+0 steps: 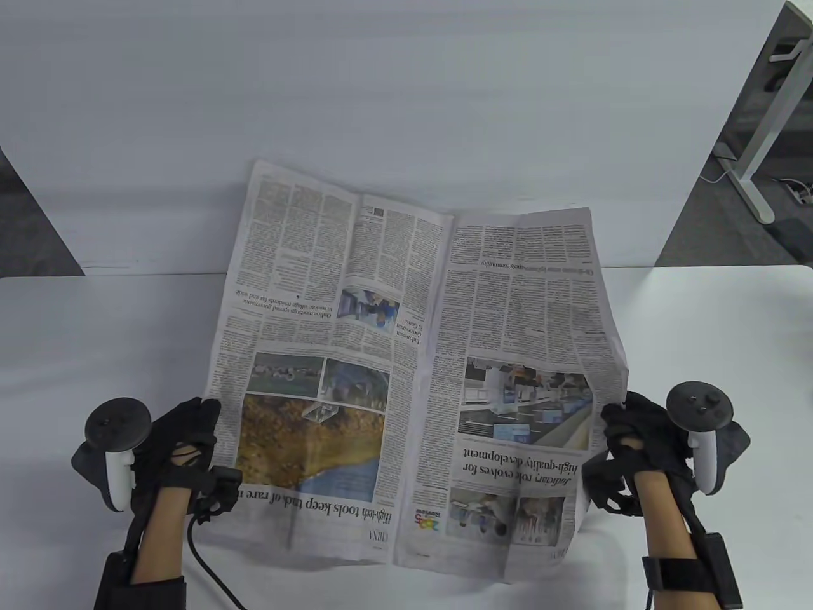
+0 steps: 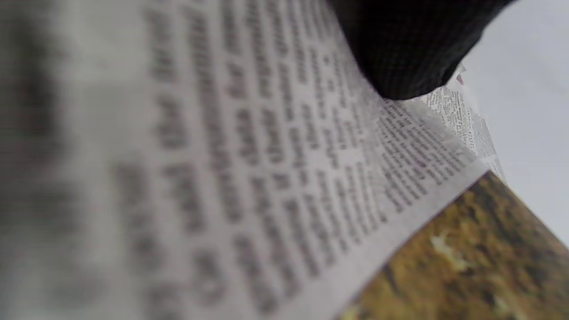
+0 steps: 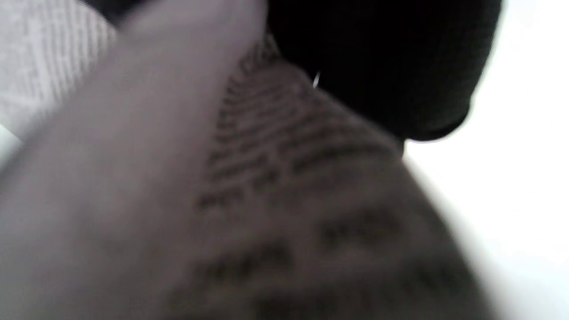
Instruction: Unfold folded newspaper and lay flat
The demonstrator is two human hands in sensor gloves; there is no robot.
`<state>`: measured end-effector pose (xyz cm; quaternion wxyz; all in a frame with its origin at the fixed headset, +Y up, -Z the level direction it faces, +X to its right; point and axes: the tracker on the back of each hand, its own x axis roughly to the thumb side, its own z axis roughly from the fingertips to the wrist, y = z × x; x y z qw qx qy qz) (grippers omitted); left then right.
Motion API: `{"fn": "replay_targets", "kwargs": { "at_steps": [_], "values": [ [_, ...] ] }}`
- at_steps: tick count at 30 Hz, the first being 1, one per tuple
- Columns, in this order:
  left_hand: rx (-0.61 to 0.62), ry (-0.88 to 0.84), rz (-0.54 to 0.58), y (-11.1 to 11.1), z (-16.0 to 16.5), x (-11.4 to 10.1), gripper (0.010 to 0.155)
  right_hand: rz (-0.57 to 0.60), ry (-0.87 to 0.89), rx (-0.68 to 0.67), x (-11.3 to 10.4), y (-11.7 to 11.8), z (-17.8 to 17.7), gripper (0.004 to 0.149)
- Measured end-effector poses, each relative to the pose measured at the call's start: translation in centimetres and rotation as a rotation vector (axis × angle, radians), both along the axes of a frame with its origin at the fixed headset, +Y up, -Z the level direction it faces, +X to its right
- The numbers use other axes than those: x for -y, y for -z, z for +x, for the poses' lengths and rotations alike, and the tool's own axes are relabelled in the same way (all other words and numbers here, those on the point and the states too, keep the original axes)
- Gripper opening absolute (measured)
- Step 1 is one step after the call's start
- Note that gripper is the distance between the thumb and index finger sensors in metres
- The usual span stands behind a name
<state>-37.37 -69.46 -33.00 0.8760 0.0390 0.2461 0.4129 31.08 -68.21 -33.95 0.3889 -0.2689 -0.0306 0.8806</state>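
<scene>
The newspaper (image 1: 413, 356) is opened into a two-page spread with a centre crease, text upside down to me. Its far half is raised off the white table (image 1: 95, 330) and its near edge is close to the table. My left hand (image 1: 190, 438) grips the left edge of the paper and my right hand (image 1: 625, 432) grips the right edge. In the left wrist view a gloved finger (image 2: 409, 49) presses on the printed page (image 2: 249, 178). In the right wrist view a dark glove (image 3: 378, 66) lies on blurred newsprint (image 3: 275, 169).
A white wall panel (image 1: 381, 95) stands behind the table. A desk leg (image 1: 762, 127) and floor cables are at the far right. A black cable (image 1: 206, 559) runs from my left wrist over the table's front.
</scene>
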Motion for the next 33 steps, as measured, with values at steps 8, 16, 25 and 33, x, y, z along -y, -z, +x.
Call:
{"fn": "replay_targets", "kwargs": {
  "at_steps": [8,16,25,33],
  "values": [
    [-0.021,0.185,-0.228,1.0,-1.4,2.3,0.038,-0.147,-0.149,-0.047,2.4,3.6,1.1,0.047],
    [-0.004,0.481,-0.369,2.3,1.0,2.9,0.038,-0.222,-0.301,-0.076,4.1,5.1,0.8,0.049],
    [-0.001,0.577,-0.408,2.2,1.5,3.0,0.047,-0.18,-0.337,-0.061,3.9,5.1,1.1,0.067],
    [0.067,0.576,-0.234,0.8,2.9,-0.6,0.068,0.148,-0.404,-0.13,-1.8,2.4,1.5,0.07]
  ]
}}
